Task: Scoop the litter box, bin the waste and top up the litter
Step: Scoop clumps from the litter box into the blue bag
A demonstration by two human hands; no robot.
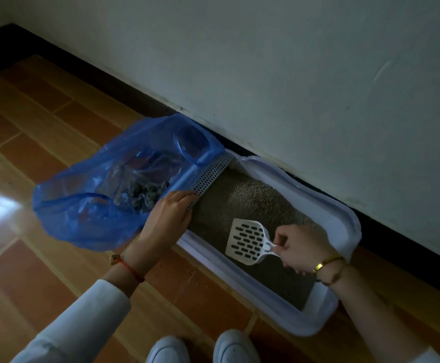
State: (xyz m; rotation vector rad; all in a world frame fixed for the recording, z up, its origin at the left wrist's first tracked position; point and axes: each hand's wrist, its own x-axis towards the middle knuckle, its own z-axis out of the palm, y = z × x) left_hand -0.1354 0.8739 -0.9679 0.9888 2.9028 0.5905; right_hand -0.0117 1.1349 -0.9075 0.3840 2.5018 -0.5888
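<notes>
The litter box (342, 213) lies on the floor along the wall, its grey litter (253, 205) exposed. Scooping looks under way: clumps already sit in the blue bag (82, 205) touching its left end. The left hand (169, 213) grips the bag's rim beside a perforated strip (211, 174). The right hand (302, 247) pinches the slotted scoop (247, 241), empty above the litter; next it must dip and sift.

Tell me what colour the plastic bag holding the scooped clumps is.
Translucent blue plastic bag, seen in the head view, held by the left hand.
</notes>
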